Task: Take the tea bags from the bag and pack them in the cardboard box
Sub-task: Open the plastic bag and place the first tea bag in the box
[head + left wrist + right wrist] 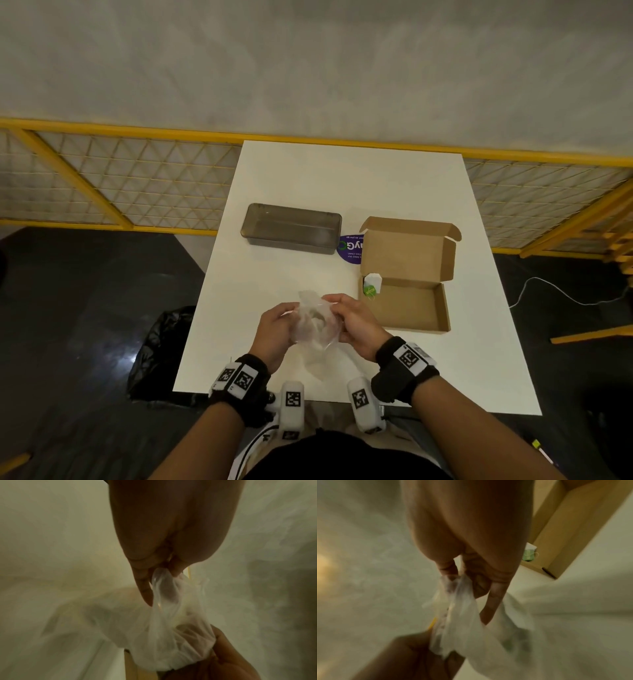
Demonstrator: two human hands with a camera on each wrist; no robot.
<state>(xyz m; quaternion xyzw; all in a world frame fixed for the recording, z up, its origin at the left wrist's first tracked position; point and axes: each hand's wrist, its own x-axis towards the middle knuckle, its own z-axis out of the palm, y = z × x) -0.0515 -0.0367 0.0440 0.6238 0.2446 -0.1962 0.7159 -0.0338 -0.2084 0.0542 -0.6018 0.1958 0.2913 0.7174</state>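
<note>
Over the near middle of the white table [308,178], both hands hold a clear plastic bag [313,320]. My left hand [274,325] pinches its left edge; my right hand [349,320] pinches the right edge. The left wrist view shows the bag [171,622] pinched by my left hand [161,569], with the right hand [228,655] below. In the right wrist view my right hand [462,577] grips the bag [464,622]. An open cardboard box [407,305] lies to the right. One white tea bag with a green tag [371,284] leans at its left wall. The bag's contents are blurred.
A dark translucent plastic tray [291,228] stands at the back left of the table. A purple round sticker [349,248] lies between tray and box. A black bag [161,353] sits on the floor left of the table. Yellow mesh fencing [120,178] runs behind.
</note>
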